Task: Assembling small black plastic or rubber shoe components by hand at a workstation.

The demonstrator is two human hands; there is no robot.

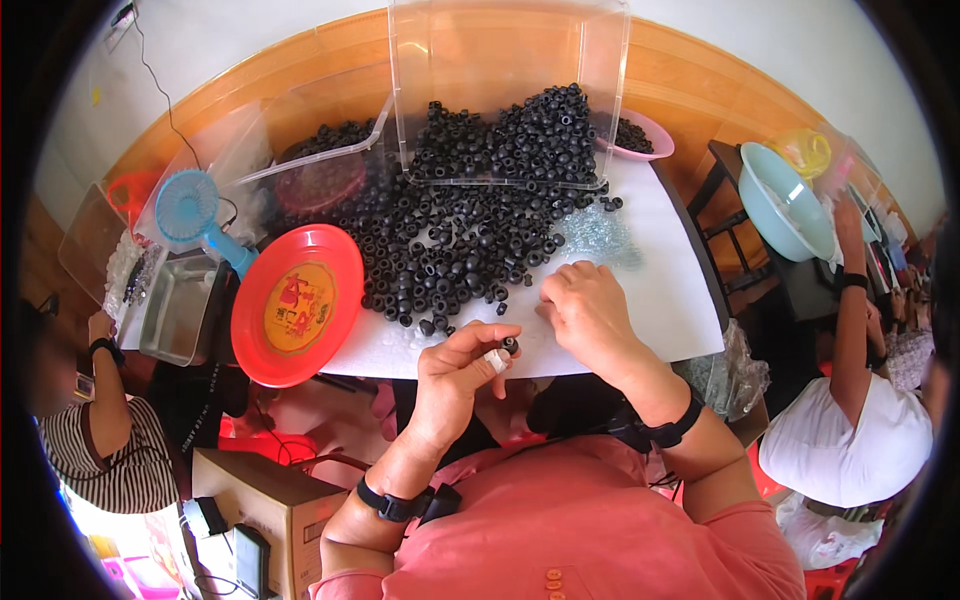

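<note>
Near the front edge of the white-covered table (pixel 670 315), my left hand (pixel 452 378) pinches a small black hollow cap (pixel 510 345) between thumb and fingers. White tape is wrapped round one of its digits. To its right, my right hand (pixel 590 312) is held with the fingers curled and pressed together, low over the white surface. Whatever its fingertips hold is hidden. Just beyond it lies a pile of small clear bluish beads (pixel 600 237). A large heap of similar black caps (pixel 440 255) spreads over the table in front of my hands.
A tipped clear plastic bin (pixel 505 50) spills black caps at the back. At left are a red plate (pixel 345 270), a blue handheld fan (pixel 188 208) and a metal tray (pixel 165 335). A pink bowl (pixel 650 138) stands back right. People sit at both sides.
</note>
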